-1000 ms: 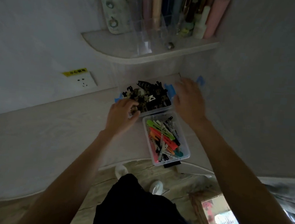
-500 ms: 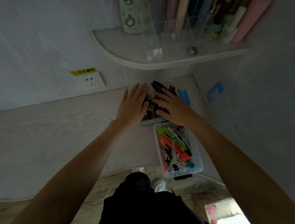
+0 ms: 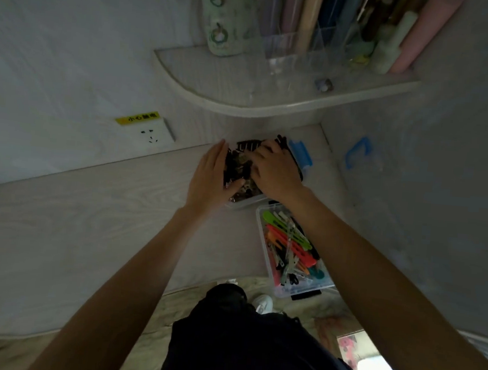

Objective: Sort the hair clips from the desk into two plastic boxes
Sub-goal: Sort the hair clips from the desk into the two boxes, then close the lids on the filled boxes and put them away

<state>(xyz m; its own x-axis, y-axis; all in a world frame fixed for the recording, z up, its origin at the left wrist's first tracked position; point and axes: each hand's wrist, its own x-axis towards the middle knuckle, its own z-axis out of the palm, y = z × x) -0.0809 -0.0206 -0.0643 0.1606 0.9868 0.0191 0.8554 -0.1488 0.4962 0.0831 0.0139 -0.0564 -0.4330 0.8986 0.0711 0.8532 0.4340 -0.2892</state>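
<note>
Two clear plastic boxes stand on the pale wooden desk [image 3: 86,215]. The far box [image 3: 245,204] is heaped with dark claw clips [image 3: 238,166]. My left hand [image 3: 211,176] lies flat against the heap's left side, fingers straight. My right hand [image 3: 273,169] rests on top of the heap from the right, fingers spread over the clips. The near box [image 3: 292,289] holds several long coloured clips [image 3: 288,241] in green, orange, red and teal, untouched.
A blue box latch [image 3: 300,155] shows behind my right hand. A curved shelf [image 3: 244,96] with bottles and tubes overhangs the boxes. A wall socket [image 3: 150,133] sits to the left. The right wall [image 3: 412,199] stands close by. The desk's front edge is near my legs.
Both hands have closed in on the dark-clip box. The right hand moved from the box's far right onto the heap, and the left hand flattened against its left side.
</note>
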